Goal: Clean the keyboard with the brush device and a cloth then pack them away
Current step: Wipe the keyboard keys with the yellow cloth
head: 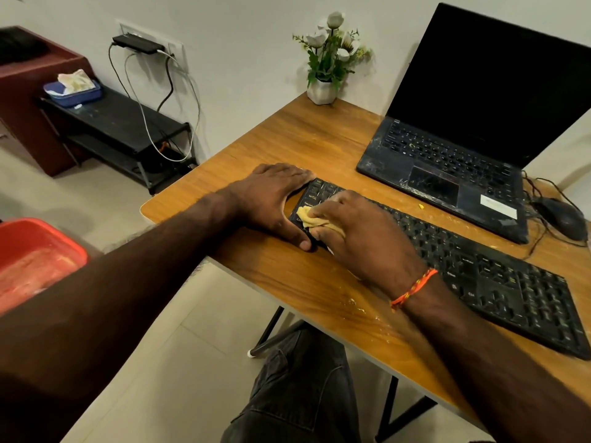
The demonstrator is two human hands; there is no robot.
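A black keyboard [479,266] lies diagonally across the wooden table [307,142]. My right hand [361,235] grips a bunched yellow cloth [308,217] and presses it onto the keys at the keyboard's left end. My left hand [275,199] wraps around that left end, fingers along the far edge and thumb against the near edge, steadying it. No brush device shows in this view.
A dusty open laptop [454,164] stands behind the keyboard, with a black mouse [561,217] and cables to its right. A potted white flower [329,59] sits at the table's far corner. A red tub [35,260] and a black shelf [121,123] stand to the left.
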